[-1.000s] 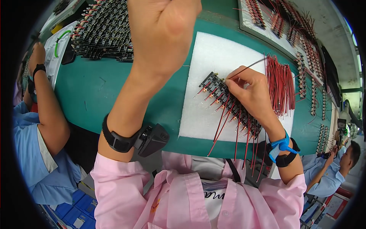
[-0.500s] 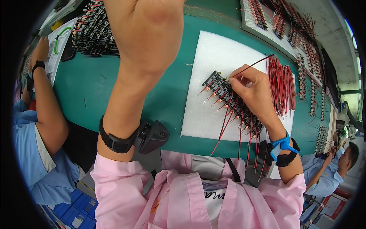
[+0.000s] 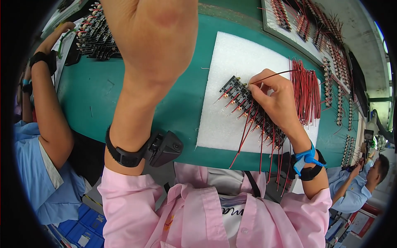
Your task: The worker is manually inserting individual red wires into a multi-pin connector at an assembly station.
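Since half a second ago: left hand (image 3: pixel 151 37) raised nearer the camera, now filling more of the upper view; right hand (image 3: pixel 275 97) little changed on the board; the co-worker's forearm (image 3: pixel 49 103) little changed.

Surface: green bench top (image 3: pixel 95 95), with a white foam sheet (image 3: pixel 231 74) lying on it. Landmark: black terminal board (image 3: pixel 248 109), set diagonally on the foam sheet.

Right hand: rests on the board's upper half, thumb and forefinger pinched shut on one red wire (image 3: pixel 271 75), whose near end meets the board's top end. Blue wrist strap and black band on that wrist.

Left hand: well above and left of the board, back toward the camera; fingers hidden, so grip cannot be told. Black wrist device (image 3: pixel 161 146) below it.

Fitted red leads (image 3: pixel 252 132) trail from the board over the foam's near edge. Bundle of loose red wires (image 3: pixel 306 89) just right of the board, beyond the right hand. Further wired boards in trays (image 3: pixel 310 29) up and right of the board; another stack (image 3: pixel 97 35) far left of it.

Room: workshop line; co-workers in blue to the left and lower right of the board.

Obscured: left hand cut off by the top edge; the board's middle hidden under the right hand; connector detail too small to read.
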A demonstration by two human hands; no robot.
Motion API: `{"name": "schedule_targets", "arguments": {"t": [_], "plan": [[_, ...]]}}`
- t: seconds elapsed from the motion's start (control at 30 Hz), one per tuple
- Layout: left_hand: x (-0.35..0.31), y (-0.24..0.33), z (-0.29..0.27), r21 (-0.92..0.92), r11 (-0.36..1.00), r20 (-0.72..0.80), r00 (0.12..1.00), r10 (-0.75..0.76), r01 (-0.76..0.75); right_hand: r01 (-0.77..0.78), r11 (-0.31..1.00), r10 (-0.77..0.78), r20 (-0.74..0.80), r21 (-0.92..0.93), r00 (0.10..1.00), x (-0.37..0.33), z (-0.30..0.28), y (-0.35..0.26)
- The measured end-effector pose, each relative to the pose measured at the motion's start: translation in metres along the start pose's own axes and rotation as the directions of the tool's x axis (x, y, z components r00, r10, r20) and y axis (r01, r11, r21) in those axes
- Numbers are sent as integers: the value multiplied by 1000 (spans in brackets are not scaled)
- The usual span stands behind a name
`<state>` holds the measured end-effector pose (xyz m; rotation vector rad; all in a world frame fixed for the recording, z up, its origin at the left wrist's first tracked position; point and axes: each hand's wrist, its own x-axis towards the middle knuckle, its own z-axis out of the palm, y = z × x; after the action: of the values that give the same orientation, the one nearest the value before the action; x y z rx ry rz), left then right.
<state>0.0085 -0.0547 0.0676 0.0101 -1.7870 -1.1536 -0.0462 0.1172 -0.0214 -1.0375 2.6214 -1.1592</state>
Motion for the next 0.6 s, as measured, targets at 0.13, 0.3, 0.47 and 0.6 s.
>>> {"name": "schedule_targets", "arguments": {"t": [0.13, 0.3, 0.47, 0.6], "plan": [[0, 1, -1, 0, 1000, 2, 1000, 14, -14, 54, 998, -54, 6, -22, 999, -1, 0, 0], [14, -20, -5, -56, 979, 9, 981, 195, -194, 34, 999, -34, 3, -18, 999, 0, 0, 0], [4, -19, 6, -139, 984, 51, 993, -105, 111, -1, 1000, 1, 18, -4, 1000, 3, -2, 1], [33, -73, 14, -738, 593, 447, 891, 73, 322, -7, 1000, 7, 29, -11, 1000, 1, -6, 2]]}}
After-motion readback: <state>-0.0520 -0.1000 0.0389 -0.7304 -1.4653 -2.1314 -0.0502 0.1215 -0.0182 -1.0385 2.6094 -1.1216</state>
